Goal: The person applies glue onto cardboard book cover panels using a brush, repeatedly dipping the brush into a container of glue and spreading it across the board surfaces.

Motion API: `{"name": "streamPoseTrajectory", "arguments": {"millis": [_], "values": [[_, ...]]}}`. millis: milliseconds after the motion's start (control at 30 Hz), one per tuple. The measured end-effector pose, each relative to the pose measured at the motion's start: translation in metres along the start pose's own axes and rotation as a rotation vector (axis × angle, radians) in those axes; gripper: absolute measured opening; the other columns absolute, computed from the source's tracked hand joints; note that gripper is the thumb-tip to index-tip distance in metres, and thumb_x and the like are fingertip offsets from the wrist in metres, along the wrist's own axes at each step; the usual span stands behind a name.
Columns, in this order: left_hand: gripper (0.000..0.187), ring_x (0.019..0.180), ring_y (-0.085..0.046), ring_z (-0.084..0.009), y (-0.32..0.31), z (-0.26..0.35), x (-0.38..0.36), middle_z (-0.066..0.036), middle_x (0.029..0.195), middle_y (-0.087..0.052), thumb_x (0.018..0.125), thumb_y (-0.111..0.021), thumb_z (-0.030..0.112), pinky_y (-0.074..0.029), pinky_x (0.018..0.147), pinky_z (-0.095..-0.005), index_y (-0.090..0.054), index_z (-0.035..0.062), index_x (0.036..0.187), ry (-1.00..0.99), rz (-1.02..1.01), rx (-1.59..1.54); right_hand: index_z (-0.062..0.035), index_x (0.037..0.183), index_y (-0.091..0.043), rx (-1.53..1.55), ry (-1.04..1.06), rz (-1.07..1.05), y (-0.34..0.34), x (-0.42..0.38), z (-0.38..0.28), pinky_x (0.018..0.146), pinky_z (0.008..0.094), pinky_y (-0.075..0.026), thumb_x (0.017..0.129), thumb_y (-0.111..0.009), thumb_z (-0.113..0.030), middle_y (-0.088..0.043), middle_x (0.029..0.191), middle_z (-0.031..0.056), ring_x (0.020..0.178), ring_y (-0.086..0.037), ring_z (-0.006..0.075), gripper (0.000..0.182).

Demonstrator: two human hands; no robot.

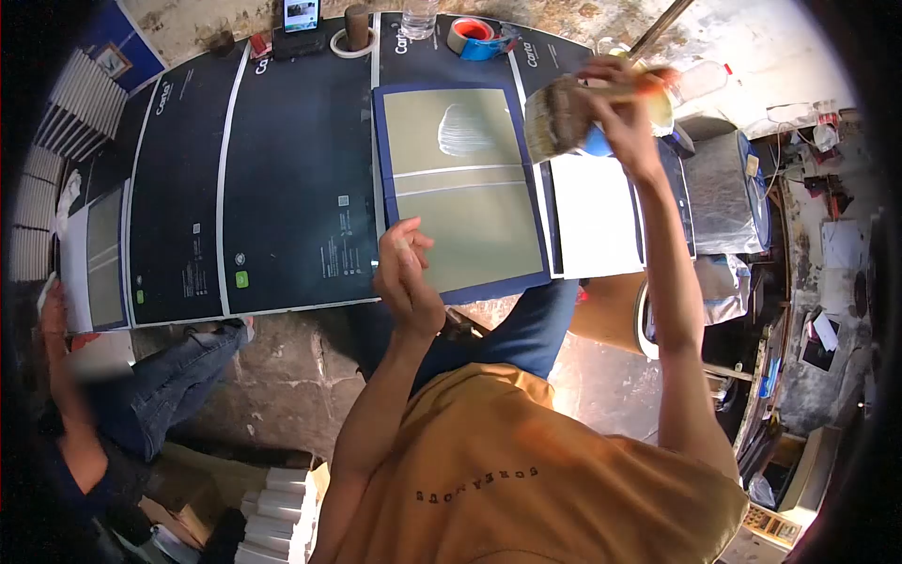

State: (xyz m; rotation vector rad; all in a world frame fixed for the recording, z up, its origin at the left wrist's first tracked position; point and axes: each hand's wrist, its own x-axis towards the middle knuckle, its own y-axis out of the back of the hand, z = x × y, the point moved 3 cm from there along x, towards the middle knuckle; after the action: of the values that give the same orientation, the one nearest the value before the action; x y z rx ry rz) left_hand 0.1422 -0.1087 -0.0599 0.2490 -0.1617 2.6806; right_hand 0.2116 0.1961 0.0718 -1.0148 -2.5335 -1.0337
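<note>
While right hand (615,99) hangs raised, grip wrapped tight on wide brush (556,117), bristles to the left of grip, just off upper right corner of cover board (460,193).
Head view, items:
- Cover board: olive face, blue border, white glue patch (467,130) near top, 2 pale lines across mid; lies on bench (282,169).
- Left hand (406,273): fingers curled loose, grip holding nothing, at board's lower left edge; contact unclear.
- Tape roll (470,36), bottle (418,17), phone (302,15): far bench edge, well beyond both grips.
</note>
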Motion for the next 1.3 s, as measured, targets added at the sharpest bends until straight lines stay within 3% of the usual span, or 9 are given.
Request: {"name": "streamPoseTrajectory", "arguments": {"millis": [133,233,467,533,733,867,1000,1233,1300], "values": [[0.052,0.070,-0.045,-0.0098,0.001,-0.008,-0.003,-0.004,0.087,-0.057,0.106,-0.022,0.036,-0.038,0.066,-0.0253,-0.056,-0.0017,0.117,0.002,0.043,-0.098,0.0024,0.127,-0.052,0.293,-0.162,0.329,0.003,-0.054,-0.050,0.091,0.0307,-0.053,0.090,-0.068,-0.008,-0.065,0.107,0.0143,0.095,-0.065,0.0156,0.042],[0.055,0.072,-0.045,-0.0097,-0.001,-0.008,-0.004,-0.004,0.088,-0.057,0.107,-0.021,0.039,-0.037,0.069,-0.0247,-0.055,-0.0028,0.118,0.004,0.034,-0.109,0.0027,0.102,-0.069,0.107,-0.311,0.272,-0.045,-0.086,-0.037,0.077,0.0260,-0.051,0.086,-0.075,-0.014,-0.071,0.091,0.0084,0.083,-0.064,0.0124,0.024],[0.049,0.071,-0.048,-0.0138,-0.003,-0.003,-0.003,-0.008,0.086,-0.059,0.107,-0.024,0.031,-0.042,0.067,-0.0287,-0.058,-0.0037,0.115,-0.033,0.027,0.007,0.0052,0.095,-0.068,-0.200,-0.321,0.156,-0.062,-0.132,-0.035,0.059,0.0290,-0.051,0.088,-0.071,-0.018,-0.069,0.071,0.0107,0.063,-0.063,0.0112,0.024],[0.051,0.072,-0.048,-0.0134,-0.003,-0.010,-0.005,-0.008,0.087,-0.059,0.106,-0.023,0.034,-0.041,0.068,-0.0277,-0.057,-0.0030,0.116,-0.001,0.049,-0.075,0.0059,0.096,-0.068,-0.279,-0.536,0.093,-0.020,-0.134,-0.035,0.060,0.0287,-0.051,0.090,-0.069,-0.017,-0.069,0.073,0.0117,0.064,-0.064,0.0117,0.023],[0.068,0.072,-0.046,-0.0109,-0.006,-0.008,-0.006,-0.005,0.088,-0.057,0.104,-0.016,0.054,-0.037,0.070,-0.0241,-0.054,-0.0004,0.118,0.043,0.097,-0.109,0.0041,0.097,-0.069,0.007,-0.410,0.407,-0.002,-0.146,-0.064,0.068,0.0271,-0.051,0.087,-0.066,-0.010,-0.071,0.081,0.0094,0.073,-0.065,0.0117,0.017],[0.075,0.071,-0.045,-0.0100,-0.007,-0.008,-0.007,-0.004,0.086,-0.057,0.102,-0.013,0.062,-0.036,0.069,-0.0228,-0.054,0.0009,0.117,0.038,0.121,-0.072,0.0038,0.099,-0.067,0.019,-0.275,0.189,-0.082,-0.150,-0.071,0.066,0.0272,-0.049,0.086,-0.070,-0.012,-0.069,0.083,0.0087,0.075,-0.063,0.0125,0.020],[0.075,0.071,-0.045,-0.0096,-0.006,-0.009,-0.006,-0.004,0.084,-0.056,0.102,-0.012,0.062,-0.036,0.068,-0.0233,-0.055,0.0010,0.114,0.053,0.112,-0.068,0.0027,0.100,-0.067,-0.106,-0.486,0.113,-0.043,-0.164,-0.046,0.068,0.0297,-0.051,0.088,-0.069,-0.017,-0.069,0.083,0.0099,0.074,-0.064,0.0134,0.023],[0.071,0.071,-0.041,-0.0099,-0.007,-0.009,-0.007,-0.003,0.083,-0.053,0.103,-0.014,0.058,-0.033,0.067,-0.0253,-0.056,0.0015,0.111,0.064,0.050,-0.040,0.0072,0.101,-0.069,0.472,-0.363,0.705,0.063,-0.144,-0.024,0.077,0.0223,-0.049,0.091,-0.068,-0.011,-0.071,0.095,0.0103,0.084,-0.064,0.0108,0.021],[0.074,0.067,-0.040,-0.0085,-0.007,-0.007,-0.006,0.000,0.077,-0.052,0.103,-0.010,0.060,-0.030,0.063,-0.0239,-0.057,0.0033,0.109,0.024,0.026,0.043,0.0078,0.101,-0.069,0.204,-0.284,0.596,0.042,-0.109,-0.037,0.078,0.0258,-0.051,0.093,-0.068,-0.016,-0.069,0.101,0.0088,0.088,-0.064,0.0115,0.025]]}}
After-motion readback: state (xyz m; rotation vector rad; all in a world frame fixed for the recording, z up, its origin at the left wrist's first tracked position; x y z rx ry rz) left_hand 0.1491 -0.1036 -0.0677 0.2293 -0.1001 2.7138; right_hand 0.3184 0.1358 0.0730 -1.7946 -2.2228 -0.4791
